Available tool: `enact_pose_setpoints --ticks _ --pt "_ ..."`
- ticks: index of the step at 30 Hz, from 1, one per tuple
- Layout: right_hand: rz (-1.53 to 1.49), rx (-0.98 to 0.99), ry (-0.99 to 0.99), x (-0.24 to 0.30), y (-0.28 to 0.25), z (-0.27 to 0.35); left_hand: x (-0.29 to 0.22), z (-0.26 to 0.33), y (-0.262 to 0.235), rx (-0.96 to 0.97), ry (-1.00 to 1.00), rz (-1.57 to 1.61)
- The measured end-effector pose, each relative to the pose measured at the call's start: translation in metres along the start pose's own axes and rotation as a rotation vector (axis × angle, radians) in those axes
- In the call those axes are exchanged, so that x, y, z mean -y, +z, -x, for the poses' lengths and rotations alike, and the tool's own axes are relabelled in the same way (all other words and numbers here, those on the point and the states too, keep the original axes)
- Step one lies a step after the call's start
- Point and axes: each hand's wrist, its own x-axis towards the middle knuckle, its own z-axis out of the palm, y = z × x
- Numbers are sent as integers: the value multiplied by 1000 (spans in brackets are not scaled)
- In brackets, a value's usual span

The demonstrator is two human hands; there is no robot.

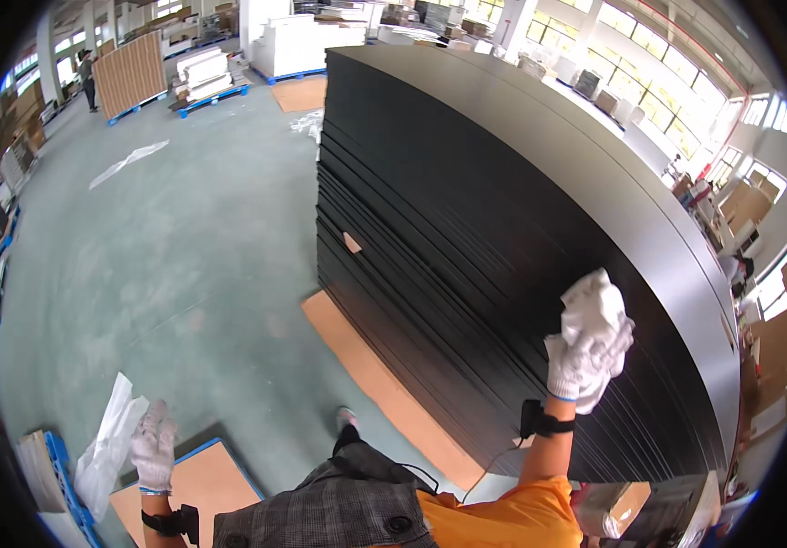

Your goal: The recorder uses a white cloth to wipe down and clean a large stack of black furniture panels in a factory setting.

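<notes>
My right hand, in a white knit glove, is closed on a crumpled white cloth. It is raised in front of the dark side of a tall stack of black panels; whether the cloth touches the panels I cannot tell. My left hand, also gloved, is low at the left with its fingers stretched out. Beside it is a strip of thin white plastic film, with no clear grip on it. Black bands with small boxes are strapped round both wrists.
Brown board sticks out under the stack. A board-topped blue pallet stands near my left hand. More film lies on the green floor. A distant person stands by a brown stack.
</notes>
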Motion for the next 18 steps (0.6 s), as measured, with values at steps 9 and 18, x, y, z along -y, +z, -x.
enact_pose_setpoints --ticks 9,18 --pt "-11 92 -118 265 122 -86 4 -161 37 -5 140 146" --pt "32 329 -669 529 374 -116 -18 -301 35 93 301 -48"
